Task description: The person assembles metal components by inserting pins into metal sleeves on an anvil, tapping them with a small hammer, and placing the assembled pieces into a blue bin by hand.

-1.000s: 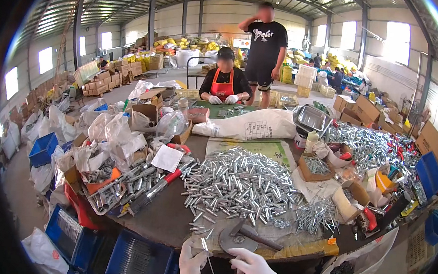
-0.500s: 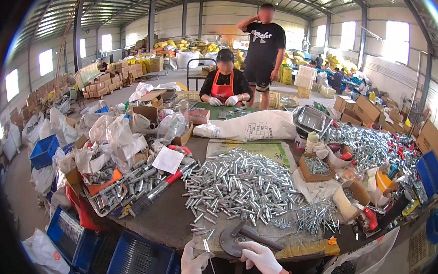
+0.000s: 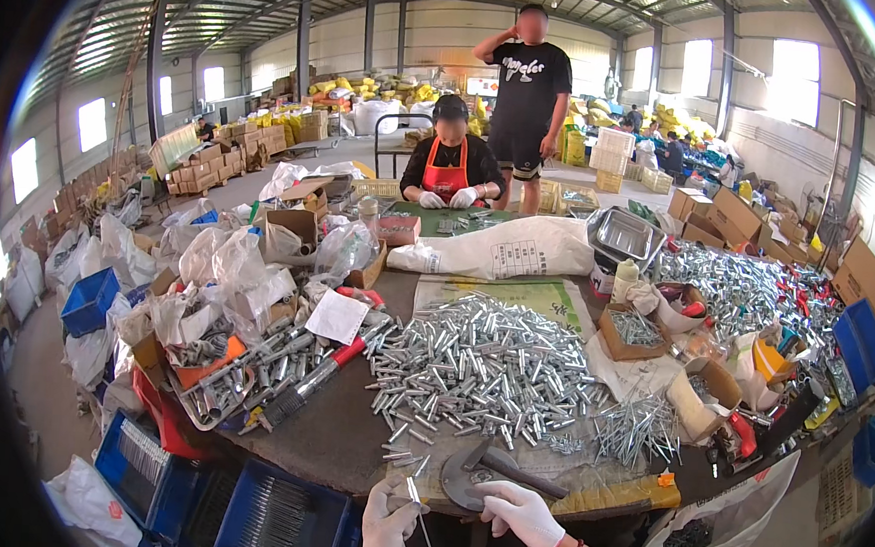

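My left hand, in a white glove, is closed around a thin metal rod that slants across its fingertips, with a brighter silvery piece at its upper end. To its right, my white-gloved right hand has its fingers bent and drawn together; anything between them is too small to make out. Just beyond the hands a round dark metal block rests on the table edge, and a hammer lies on it. Past these spreads a large heap of silvery metal sleeves.
Thin metal pins lie piled at the right. Blue bins of metal rods stand below the table's left side. An open white sack hangs by the right corner. A seated co-worker in a red apron faces me; another person stands behind.
The seated co-worker's head has tipped further down. My hands and the rod have stayed nearly where they were.
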### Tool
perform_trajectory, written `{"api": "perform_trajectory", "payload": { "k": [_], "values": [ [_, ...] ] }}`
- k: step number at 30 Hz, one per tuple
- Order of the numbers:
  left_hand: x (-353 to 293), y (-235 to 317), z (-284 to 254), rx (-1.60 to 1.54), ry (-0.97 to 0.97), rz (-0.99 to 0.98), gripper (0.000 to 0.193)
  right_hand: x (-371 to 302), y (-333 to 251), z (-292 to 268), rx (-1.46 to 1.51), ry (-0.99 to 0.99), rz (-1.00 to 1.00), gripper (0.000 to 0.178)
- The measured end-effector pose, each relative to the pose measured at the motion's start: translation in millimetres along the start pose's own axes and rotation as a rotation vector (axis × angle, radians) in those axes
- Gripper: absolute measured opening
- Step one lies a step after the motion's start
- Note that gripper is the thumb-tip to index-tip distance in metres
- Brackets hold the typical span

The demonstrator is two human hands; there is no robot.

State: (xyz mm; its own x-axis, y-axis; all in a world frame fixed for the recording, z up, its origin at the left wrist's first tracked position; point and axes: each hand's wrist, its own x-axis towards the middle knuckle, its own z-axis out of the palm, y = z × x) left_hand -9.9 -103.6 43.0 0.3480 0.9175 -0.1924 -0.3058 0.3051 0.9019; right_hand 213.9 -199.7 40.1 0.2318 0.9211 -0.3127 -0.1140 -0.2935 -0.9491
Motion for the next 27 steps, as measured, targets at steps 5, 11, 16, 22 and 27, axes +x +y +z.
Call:
{"api": "perform_trajectory", "payload": {
  "k": [5, 11, 16, 22, 27],
  "values": [
    [1, -3, -2, 0.004, -0.010, 0.009, 0.060, 0, -1, 0, -0.005, 0.002, 0.006, 0.040],
    [2, -2, -6, 0.003, -0.020, 0.002, 0.057, 1, 3, 0, -0.001, 0.005, 0.009, 0.040],
    [3, 5, -10, -0.016, 0.027, 0.019, 0.048, 3, 4, -1, 0.027, -0.002, 0.021, 0.040],
    [3, 6, -12, 0.004, 0.029, 0.031, 0.047, 2, 0, 2, 0.016, 0.018, 0.021, 0.040],
    [6, 5, -13, 0.006, 0.035, 0.012, 0.048, 5, -3, 1, 0.015, 0.011, 0.029, 0.040]
  ]
}}
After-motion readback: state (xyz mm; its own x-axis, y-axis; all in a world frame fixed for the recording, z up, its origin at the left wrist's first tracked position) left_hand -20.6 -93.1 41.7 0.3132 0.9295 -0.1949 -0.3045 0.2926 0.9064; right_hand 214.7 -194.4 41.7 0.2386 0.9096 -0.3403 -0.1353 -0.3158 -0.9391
